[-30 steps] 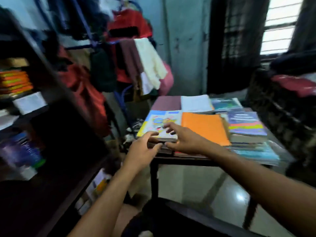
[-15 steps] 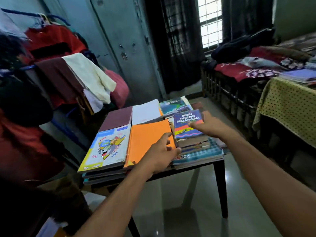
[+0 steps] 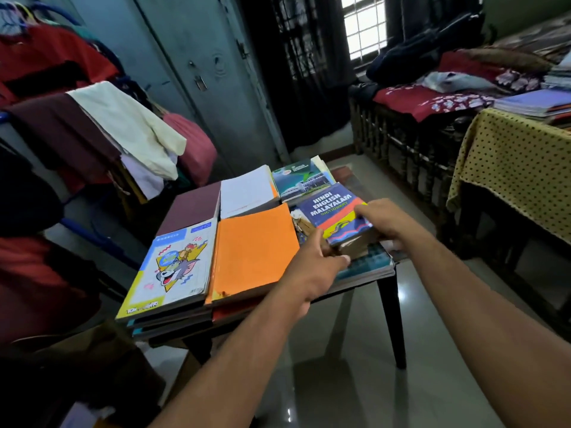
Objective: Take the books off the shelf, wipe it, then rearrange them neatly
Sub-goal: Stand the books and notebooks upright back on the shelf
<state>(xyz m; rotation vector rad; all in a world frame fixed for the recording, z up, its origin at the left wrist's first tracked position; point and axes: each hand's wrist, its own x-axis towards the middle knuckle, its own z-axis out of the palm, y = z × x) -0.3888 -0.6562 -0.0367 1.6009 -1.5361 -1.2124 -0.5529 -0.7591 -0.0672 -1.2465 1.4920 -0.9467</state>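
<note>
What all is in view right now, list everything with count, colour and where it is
dictionary: one, blue with red and yellow, right side of the table on a stack
orange book: one, orange, table middle, atop a stack
cartoon notebook: one, white, blue and yellow, table's near left
maroon book: one, maroon, far left
white book: one, white, far middle
green book: one, green, far right
table: one, dark, centre of room
clothes: several, red, maroon, cream, hung at left
spotted cloth: one, yellow with dark dots, right
left hand: one, gripping the dictionary's near edge
right hand: one, gripping the dictionary's right side
</note>
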